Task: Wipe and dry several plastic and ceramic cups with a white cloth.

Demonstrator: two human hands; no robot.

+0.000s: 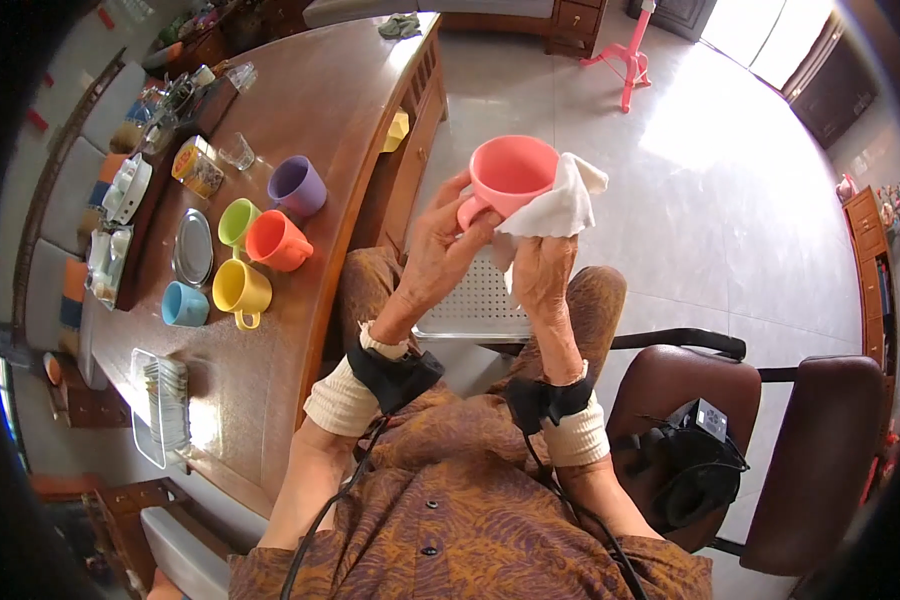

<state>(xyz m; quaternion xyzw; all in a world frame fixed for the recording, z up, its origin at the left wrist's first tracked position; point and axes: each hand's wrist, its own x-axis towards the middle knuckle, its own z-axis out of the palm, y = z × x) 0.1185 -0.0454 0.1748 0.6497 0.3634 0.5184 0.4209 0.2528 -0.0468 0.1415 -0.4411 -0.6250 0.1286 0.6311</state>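
My left hand (450,236) grips a pink mug (514,169) by its handle side, its mouth tilted up towards me. A white cloth (559,206) is in my right hand (546,274) and lies against the mug's outer wall and rim on the right. Both hands are held above my lap, over a perforated metal tray or stool top (480,292). On the wooden table to my left stand a purple mug (300,185), an orange mug (277,240), a green mug (238,223), a yellow mug (241,289) and a blue cup (185,304).
Beside the mugs are a round metal lid (193,247), a lidded jar (197,166) and a drinking glass (238,152). A clear plastic box (146,412) sits near the table's end. To my right, a brown chair (682,390) bears black gear (682,469). A pink stand (628,64) is ahead.
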